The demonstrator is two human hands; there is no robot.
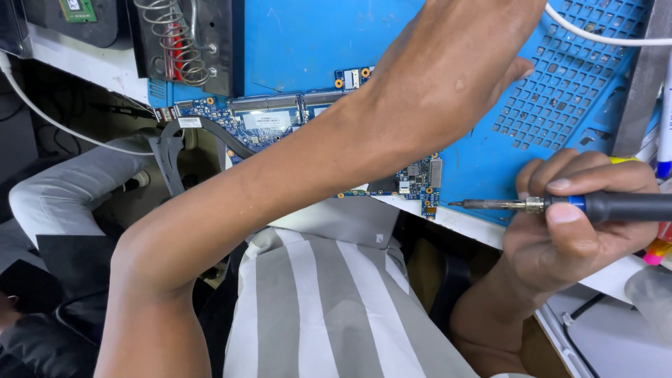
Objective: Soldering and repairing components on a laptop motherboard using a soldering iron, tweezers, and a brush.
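A person in a grey-and-white striped shirt point(329, 308) sits at a repair desk point(483, 227), both bare arms raised over the work. Nearest the viewer, the right hand point(574, 217) is closed in a pen-style grip around the dark handle of a soldering iron point(560, 204), thumb and fingers wrapped just behind the blue collar. The iron lies level, its discoloured metal tip pointing left and hanging in the air just off the lower right corner of a blue circuit board point(413, 178), not touching it.

The board lies on a blue work mat point(476, 161) that covers the desk's top, and runs left along the mat's near edge, with a dark curved heat pipe point(210, 133) at its left end. The left forearm crosses diagonally over the board's middle and hides much of it. Beyond the board, the left hand point(455, 63) reaches up and to the right across the mat; only its back and a thumb show, so whether it is open or has hold of anything cannot be told.

Farther right, the mat gives way to a blue perforated grid panel point(567, 84), with a white cable point(602, 36) crossing its top corner. At the far left stands a metal holder with a coiled wire spring point(171, 38).
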